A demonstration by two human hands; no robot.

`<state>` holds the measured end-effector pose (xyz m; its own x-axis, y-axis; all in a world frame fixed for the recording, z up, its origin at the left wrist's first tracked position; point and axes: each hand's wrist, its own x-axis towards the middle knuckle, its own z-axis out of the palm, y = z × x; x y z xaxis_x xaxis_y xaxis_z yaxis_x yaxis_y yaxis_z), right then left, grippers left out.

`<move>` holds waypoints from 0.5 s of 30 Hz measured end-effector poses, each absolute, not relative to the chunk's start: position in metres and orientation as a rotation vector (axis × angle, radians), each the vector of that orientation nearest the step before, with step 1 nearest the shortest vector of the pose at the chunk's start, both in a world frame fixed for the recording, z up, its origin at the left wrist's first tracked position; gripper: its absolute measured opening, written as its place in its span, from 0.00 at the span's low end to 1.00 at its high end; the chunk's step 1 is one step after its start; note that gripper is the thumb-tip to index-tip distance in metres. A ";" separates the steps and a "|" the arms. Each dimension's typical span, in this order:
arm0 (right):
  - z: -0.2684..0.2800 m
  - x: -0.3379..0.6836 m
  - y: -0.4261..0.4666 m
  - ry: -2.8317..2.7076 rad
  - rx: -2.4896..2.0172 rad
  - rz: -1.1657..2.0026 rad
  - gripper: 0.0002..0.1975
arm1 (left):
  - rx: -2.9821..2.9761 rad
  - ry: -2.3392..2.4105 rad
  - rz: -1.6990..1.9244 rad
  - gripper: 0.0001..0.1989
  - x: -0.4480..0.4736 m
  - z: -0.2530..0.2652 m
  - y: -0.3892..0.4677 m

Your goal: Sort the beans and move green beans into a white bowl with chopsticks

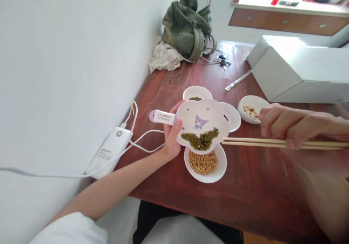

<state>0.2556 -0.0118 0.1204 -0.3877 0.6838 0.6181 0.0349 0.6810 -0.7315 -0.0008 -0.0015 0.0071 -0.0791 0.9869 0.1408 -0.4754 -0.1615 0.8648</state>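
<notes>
Shallow dish (218, 115), one, white with a purple edge and a cartoon figure inside: was held up over the table (163, 98) in my left hand (173, 138), which was clamped on it beside the labelled handle (164, 117), thumb at the rim. Contents: green beans (200, 142), which lay along the near side, a few paler ones among them. Chopsticks (256, 142), one pair: were clamped in my right hand (291, 126); the tips pointed at the dish's right edge, touching or not I could not tell. Bowl of yellow beans (222, 167): stood partly under the near rim. Second bowl (197, 91), green beans inside: stood behind the dish. Third bowl (233, 117): was partly hidden at its right. Nut bowl (252, 101): stood just beyond my right hand. White box (275, 62): lay near that bowl. Keys (223, 60), green bag (188, 28) and pale cloth (165, 57): lay at the far end.
</notes>
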 end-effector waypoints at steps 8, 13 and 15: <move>0.081 0.226 -0.013 -1.832 -0.662 1.016 0.41 | 0.834 0.829 1.519 0.27 -0.005 0.010 -0.004; 0.074 0.225 -0.012 -1.902 -0.711 1.023 0.44 | 0.811 0.834 1.499 0.26 -0.007 0.010 -0.005; 0.073 0.226 -0.012 -1.921 -0.709 1.030 0.44 | 0.819 0.835 1.489 0.26 -0.008 0.010 -0.006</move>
